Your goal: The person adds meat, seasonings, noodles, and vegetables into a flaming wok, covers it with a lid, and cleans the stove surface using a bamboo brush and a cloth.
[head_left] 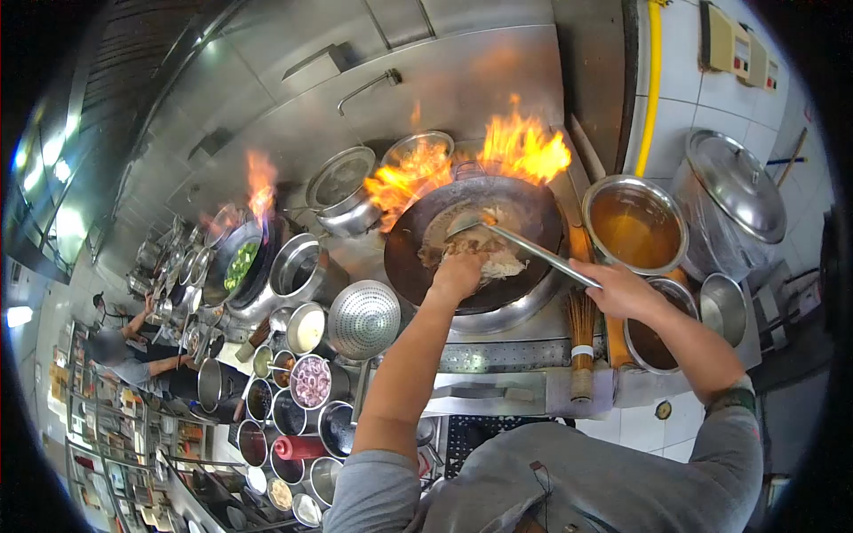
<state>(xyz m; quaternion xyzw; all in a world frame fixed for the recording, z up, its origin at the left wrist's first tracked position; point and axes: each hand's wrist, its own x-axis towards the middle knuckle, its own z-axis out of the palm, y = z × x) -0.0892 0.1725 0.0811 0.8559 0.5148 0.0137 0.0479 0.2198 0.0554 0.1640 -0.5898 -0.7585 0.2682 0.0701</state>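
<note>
My right hand is closed round the handle of a long metal ladle. The ladle's bowl rests inside a large dark wok, among brownish food and pale shreds. My left hand is over the near side of the wok, beside the pale shreds. Its fingers are curled and bunched, their tips hidden, so what they hold cannot be made out. Tall flames rise behind the wok's far rim.
A pot of amber liquid and a bamboo brush stand on the right. To the left are a perforated strainer, a bowl of sliced onion and a second wok with green vegetables. A co-worker stands farther left.
</note>
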